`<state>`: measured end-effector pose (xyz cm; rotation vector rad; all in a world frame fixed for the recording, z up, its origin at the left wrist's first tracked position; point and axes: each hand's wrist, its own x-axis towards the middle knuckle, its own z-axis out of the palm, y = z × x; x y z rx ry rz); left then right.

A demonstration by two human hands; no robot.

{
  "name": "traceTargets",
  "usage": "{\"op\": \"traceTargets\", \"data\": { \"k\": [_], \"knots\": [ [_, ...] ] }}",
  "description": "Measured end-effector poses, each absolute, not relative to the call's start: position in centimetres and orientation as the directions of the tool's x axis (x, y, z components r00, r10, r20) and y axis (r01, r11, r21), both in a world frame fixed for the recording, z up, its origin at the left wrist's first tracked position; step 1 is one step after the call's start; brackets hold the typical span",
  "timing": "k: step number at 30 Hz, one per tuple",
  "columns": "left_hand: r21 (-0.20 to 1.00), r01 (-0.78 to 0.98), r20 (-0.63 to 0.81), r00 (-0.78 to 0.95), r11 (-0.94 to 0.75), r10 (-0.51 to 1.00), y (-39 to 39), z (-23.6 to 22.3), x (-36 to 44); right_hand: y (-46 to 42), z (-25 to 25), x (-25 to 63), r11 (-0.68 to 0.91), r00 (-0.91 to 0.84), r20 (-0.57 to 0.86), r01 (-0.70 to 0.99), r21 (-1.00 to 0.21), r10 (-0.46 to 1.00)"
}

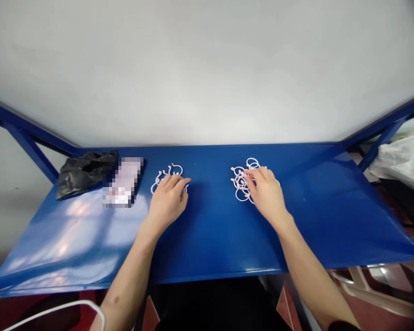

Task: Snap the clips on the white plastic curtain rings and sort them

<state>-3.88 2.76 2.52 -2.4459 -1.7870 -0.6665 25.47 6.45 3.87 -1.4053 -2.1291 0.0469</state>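
Two groups of thin white plastic rings with small knobbed ends, resembling curtain rings, lie on the blue table point(210, 220). My left hand point(168, 198) is palm down over the smaller left group of rings point(175, 170), covering part of it. Its index finger and thumb are apart, with a bit of white ring showing by their tips. Over the right-hand, overlapping pile of rings point(241, 195) is my right hand point(267, 195). Its thumb and index finger pinch a white ring at the pile's near edge; the other fingers hide some rings.
A crumpled black plastic bag point(86, 172) lies at the back left, beside a blurred-out flat rectangular item point(126, 181). Blue metal frame bars point(31, 147) rise at both sides. A pale wall point(207, 82) stands behind. A whitish plastic bag point(405, 158) sits beyond the right edge.
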Motion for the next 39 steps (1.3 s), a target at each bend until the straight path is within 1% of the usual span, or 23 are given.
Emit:
{"op": "traceTargets", "data": {
  "k": [2,5,9,11,14,18,20,23,25,28,31,33,36,37,39],
  "knots": [
    [0.153,0.947,0.316,0.223,-0.281,0.922,2.8,2.4,-4.9,6.9,4.5,27.4,0.327,-0.192,0.367,0.877,-0.352,0.91],
    [0.128,0.96,0.261,0.21,-0.249,0.942,2.9,2.2,-5.5,7.0,5.2,29.3,0.2,-0.112,0.246,0.907,-0.371,0.963],
    [0.119,0.957,0.256,0.227,-0.263,0.94,3.0,2.0,-5.4,6.6,5.3,30.0,0.165,-0.147,0.078,0.907,-0.387,0.986],
    [0.126,0.954,0.278,0.231,-0.273,0.933,3.0,2.1,-5.3,6.5,5.2,30.0,0.167,-0.155,0.064,0.915,-0.367,0.986],
    [0.17,0.943,0.319,0.223,-0.287,0.921,3.1,2.3,-5.2,6.5,5.3,29.7,0.169,-0.135,0.122,0.925,-0.34,0.983],
    [0.284,0.912,0.368,0.182,-0.297,0.912,3.1,2.5,-4.9,6.4,5.5,28.4,0.198,-0.112,0.24,0.907,-0.371,0.964],
    [0.359,0.894,0.366,0.129,-0.267,0.922,3.0,2.6,-4.5,6.1,5.4,27.1,0.262,-0.138,0.303,0.869,-0.42,0.943],
    [0.504,0.834,0.353,0.041,-0.227,0.935,2.7,2.8,-3.5,5.0,4.7,24.6,0.423,-0.264,0.354,0.745,-0.516,0.897],
    [0.594,0.769,0.358,0.011,-0.237,0.934,2.3,3.0,-2.6,3.9,4.1,23.0,0.49,-0.354,0.339,0.652,-0.579,0.872],
    [0.686,0.663,0.364,0.043,-0.299,0.931,1.6,3.1,-1.2,2.2,3.0,21.0,0.503,-0.43,0.292,0.542,-0.673,0.854],
    [0.778,0.552,0.296,0.095,-0.298,0.95,1.1,3.0,-0.1,1.2,2.2,20.0,0.495,-0.41,0.315,0.475,-0.727,0.856],
    [0.864,0.458,0.187,0.094,-0.209,0.978,1.1,2.8,0.2,1.1,1.9,19.9,0.493,-0.355,0.355,0.465,-0.735,0.865],
    [0.958,0.283,0.017,0.104,-0.046,0.994,1.1,2.5,0.5,1.3,1.6,20.1,0.546,-0.331,0.435,0.461,-0.7,0.837],
    [0.97,0.241,-0.007,0.112,-0.02,0.994,1.1,2.5,0.6,1.5,1.5,20.1,0.575,-0.342,0.463,0.458,-0.678,0.818],
    [0.977,0.212,-0.001,0.105,-0.021,0.994,1.1,2.4,0.7,1.6,1.3,20.3,0.625,-0.375,0.5,0.444,-0.642,0.781]
  ]
}}
